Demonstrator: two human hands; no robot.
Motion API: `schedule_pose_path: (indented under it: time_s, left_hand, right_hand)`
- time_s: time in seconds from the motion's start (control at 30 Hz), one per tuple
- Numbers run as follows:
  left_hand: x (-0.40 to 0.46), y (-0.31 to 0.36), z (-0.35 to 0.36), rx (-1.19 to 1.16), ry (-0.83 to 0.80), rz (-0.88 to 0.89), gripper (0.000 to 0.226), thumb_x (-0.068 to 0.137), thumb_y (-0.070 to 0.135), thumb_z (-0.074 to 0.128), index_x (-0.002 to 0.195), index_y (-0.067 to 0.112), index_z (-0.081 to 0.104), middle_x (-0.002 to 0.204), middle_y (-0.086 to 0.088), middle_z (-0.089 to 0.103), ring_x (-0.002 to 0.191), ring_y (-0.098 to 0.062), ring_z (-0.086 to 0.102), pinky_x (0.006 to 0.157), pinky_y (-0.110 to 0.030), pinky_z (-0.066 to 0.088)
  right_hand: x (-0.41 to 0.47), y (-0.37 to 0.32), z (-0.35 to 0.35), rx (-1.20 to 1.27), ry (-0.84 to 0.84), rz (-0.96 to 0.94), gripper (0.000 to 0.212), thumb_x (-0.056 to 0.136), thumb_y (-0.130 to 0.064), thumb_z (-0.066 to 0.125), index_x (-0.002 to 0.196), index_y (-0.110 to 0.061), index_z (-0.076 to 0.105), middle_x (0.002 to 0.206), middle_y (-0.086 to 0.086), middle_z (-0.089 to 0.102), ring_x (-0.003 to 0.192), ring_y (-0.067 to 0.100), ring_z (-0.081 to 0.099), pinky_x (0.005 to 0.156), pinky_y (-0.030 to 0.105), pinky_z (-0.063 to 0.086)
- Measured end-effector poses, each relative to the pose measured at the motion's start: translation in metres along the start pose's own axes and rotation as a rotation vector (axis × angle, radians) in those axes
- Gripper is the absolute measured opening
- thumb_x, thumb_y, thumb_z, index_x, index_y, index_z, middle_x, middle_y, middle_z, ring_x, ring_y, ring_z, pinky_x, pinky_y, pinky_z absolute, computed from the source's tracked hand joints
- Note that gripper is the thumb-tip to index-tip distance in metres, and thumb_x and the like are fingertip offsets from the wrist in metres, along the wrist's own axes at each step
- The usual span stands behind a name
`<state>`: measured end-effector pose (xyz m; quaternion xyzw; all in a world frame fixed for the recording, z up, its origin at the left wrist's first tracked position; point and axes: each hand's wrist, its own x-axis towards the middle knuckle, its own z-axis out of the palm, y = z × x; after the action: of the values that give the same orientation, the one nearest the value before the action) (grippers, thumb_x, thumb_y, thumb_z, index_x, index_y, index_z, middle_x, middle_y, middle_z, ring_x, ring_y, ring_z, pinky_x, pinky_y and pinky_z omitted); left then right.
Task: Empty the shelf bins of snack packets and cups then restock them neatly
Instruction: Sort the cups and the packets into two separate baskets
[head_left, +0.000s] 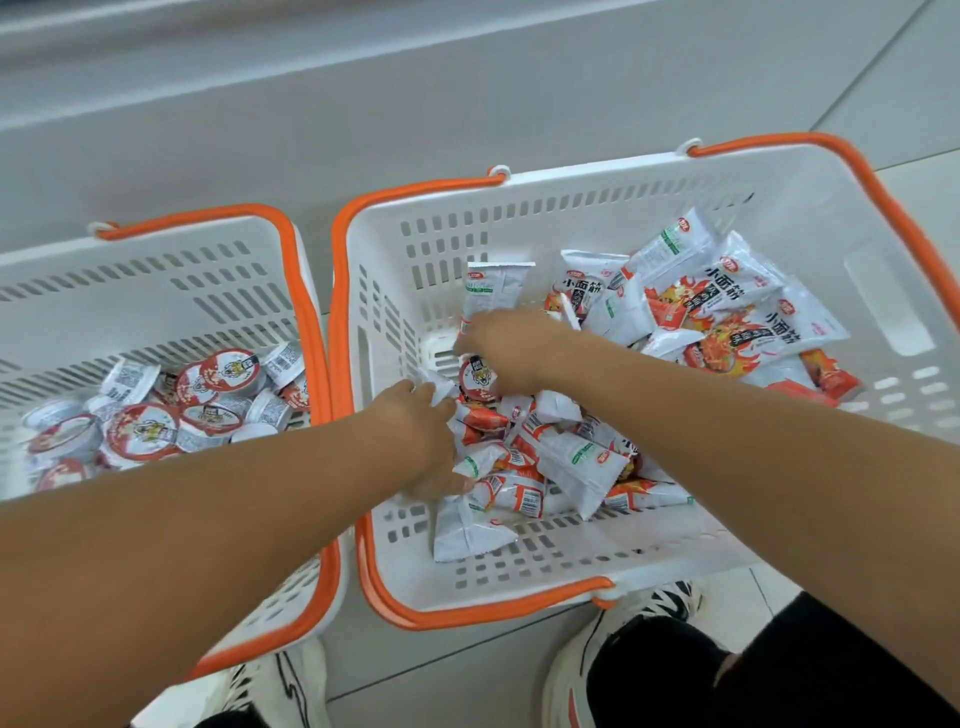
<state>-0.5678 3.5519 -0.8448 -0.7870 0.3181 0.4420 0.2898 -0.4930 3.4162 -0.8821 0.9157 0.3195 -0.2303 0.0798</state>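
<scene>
Both hands grip: left hand (415, 431) bunches packets (524, 467); right hand (506, 348) holds upright packet (491, 293).

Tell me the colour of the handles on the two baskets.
Orange handles on white slotted baskets, clearest in the head view.

White snack packets (748, 306) at 2 o'clock in the right basket (571, 218) read "小面筋"; smaller print is illegible.
</scene>
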Motion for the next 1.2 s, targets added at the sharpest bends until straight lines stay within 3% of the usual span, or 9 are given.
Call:
schedule_pose_path:
  time_s: [0.13,0.23,0.3,0.43,0.6,0.8,1.0,1.1,1.2]
  left_hand:
    - [-0.014,-0.008,-0.007,-0.005,-0.005,0.042,0.065,0.099,0.065,0.025,0.154,0.033,0.028,0.166,-0.005,0.005,0.151,-0.031,0.011,0.120,-0.050,0.018]
    - [-0.025,-0.022,-0.017,-0.275,0.161,0.049,0.059,0.095,0.060,0.046,0.140,0.023,0.049,0.145,-0.006,0.048,0.128,-0.027,0.049,0.101,-0.042,0.045]
    - [-0.028,-0.034,-0.024,-0.658,0.482,-0.035,0.064,0.085,0.054,0.067,0.133,0.015,0.051,0.128,-0.006,0.057,0.114,-0.026,0.056,0.091,-0.037,0.048]
    - [-0.043,-0.054,-0.038,-1.101,0.959,-0.029,0.109,0.064,0.041,0.090,0.150,0.021,0.027,0.145,-0.008,0.043,0.128,-0.023,0.047,0.103,-0.036,0.044]
    - [-0.069,-0.078,-0.025,-0.931,1.275,-0.007,0.047,0.068,0.037,0.083,0.105,0.016,0.064,0.097,0.001,0.067,0.093,-0.019,0.059,0.080,-0.035,0.046]
    - [-0.110,-0.120,0.044,-0.973,1.295,-0.603,0.039,0.075,0.043,0.078,0.103,0.020,0.061,0.095,-0.001,0.067,0.087,-0.023,0.060,0.078,-0.034,0.047]
    - [-0.104,-0.120,0.156,-0.988,0.309,-0.839,0.069,0.077,0.033,0.077,0.135,0.016,0.045,0.120,-0.013,0.059,0.107,-0.034,0.057,0.087,-0.042,0.050]
    - [-0.096,-0.118,0.127,-1.044,0.710,-0.967,0.060,0.086,0.025,0.068,0.138,0.009,0.042,0.130,-0.018,0.051,0.120,-0.041,0.050,0.099,-0.054,0.045]
    - [-0.096,-0.104,0.054,-0.906,1.238,-0.518,0.042,0.091,0.026,0.061,0.131,0.011,0.053,0.127,-0.012,0.058,0.118,-0.033,0.054,0.101,-0.045,0.042]
  right_hand:
    - [0.009,-0.012,0.026,-0.132,-0.108,-0.033,0.061,0.092,-0.010,0.059,0.146,-0.032,0.040,0.143,0.004,0.046,0.132,0.037,0.035,0.085,0.044,0.047]
    - [0.006,-0.004,0.023,0.034,-0.029,-0.014,0.049,0.088,-0.016,0.068,0.131,-0.029,0.050,0.126,0.001,0.059,0.116,0.030,0.052,0.076,0.038,0.045]
    - [-0.004,0.012,-0.005,0.476,0.000,0.054,0.046,0.082,-0.028,0.078,0.123,-0.022,0.056,0.112,0.000,0.064,0.099,0.021,0.059,0.076,0.033,0.045]
    - [-0.037,0.026,-0.074,1.335,-0.071,0.092,0.030,0.083,-0.032,0.076,0.101,-0.016,0.059,0.085,0.006,0.067,0.075,0.021,0.063,0.067,0.034,0.051]
    - [-0.038,-0.005,-0.109,1.698,-0.054,-0.059,0.023,0.088,-0.029,0.073,0.104,-0.015,0.065,0.082,0.006,0.061,0.072,0.017,0.058,0.065,0.027,0.055]
    - [-0.029,-0.017,-0.127,1.304,0.212,0.087,0.034,0.088,-0.042,0.072,0.105,-0.012,0.068,0.098,0.010,0.074,0.077,0.020,0.069,0.063,0.027,0.057]
    - [-0.028,0.004,-0.091,0.493,-0.067,0.174,0.040,0.074,-0.049,0.083,0.097,-0.018,0.071,0.096,-0.003,0.068,0.085,0.017,0.064,0.075,0.031,0.054]
    - [-0.022,-0.009,-0.062,0.447,-0.171,0.179,0.062,0.071,-0.043,0.087,0.123,-0.021,0.062,0.119,-0.004,0.056,0.098,0.020,0.059,0.082,0.033,0.053]
    - [-0.019,-0.027,-0.026,0.644,-0.386,0.184,0.100,0.074,-0.023,0.087,0.154,-0.026,0.028,0.156,0.003,0.033,0.117,0.031,0.056,0.072,0.035,0.060]
